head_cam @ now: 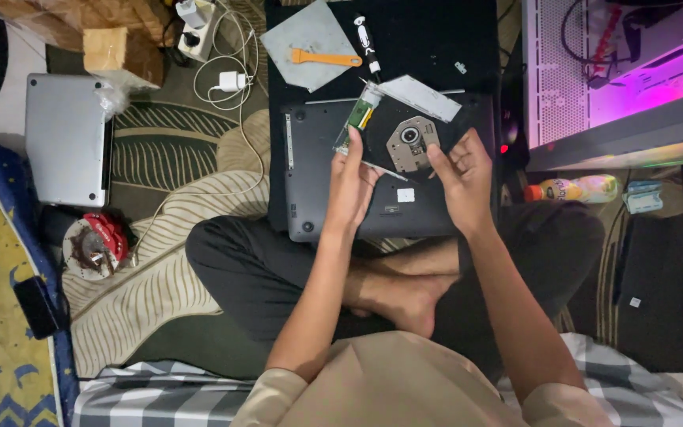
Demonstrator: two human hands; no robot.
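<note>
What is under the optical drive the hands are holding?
Under the optical drive, held by the left hand and right hand, lies a dark laptop, underside up. The part directly beneath the drive is covered.

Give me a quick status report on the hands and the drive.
Left hand and right hand both grip the optical drive, lifted above the upturned laptop. Screwdriver and orange pry tool lie beyond, apart. Nothing in the way.

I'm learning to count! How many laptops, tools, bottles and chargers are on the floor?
Laptops: 2, a silver one and a dark one lying under the hands
Tools: 2, an orange pry tool and a screwdriver
Bottles: 1
Chargers: 1, white
Total: 6
</note>
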